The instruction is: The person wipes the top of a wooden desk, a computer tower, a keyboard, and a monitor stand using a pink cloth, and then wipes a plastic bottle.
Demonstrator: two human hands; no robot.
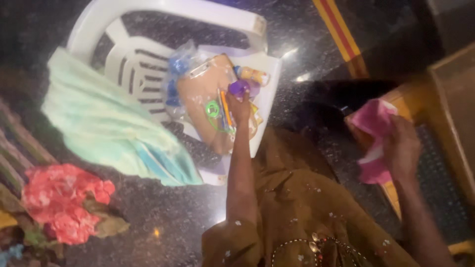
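This looks like a room in a home. A white plastic chair (143, 59) stands on a dark speckled polished stone floor (307, 89) at upper left, a pale green cloth (104, 123) draped over it; a flowered fabric (59, 202) lies at lower left.

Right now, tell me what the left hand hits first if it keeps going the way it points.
Probably the purple bottle: the left hand points up the picture at it, fingertips already at or touching it. Beyond lies the orange bottle on the white chair.
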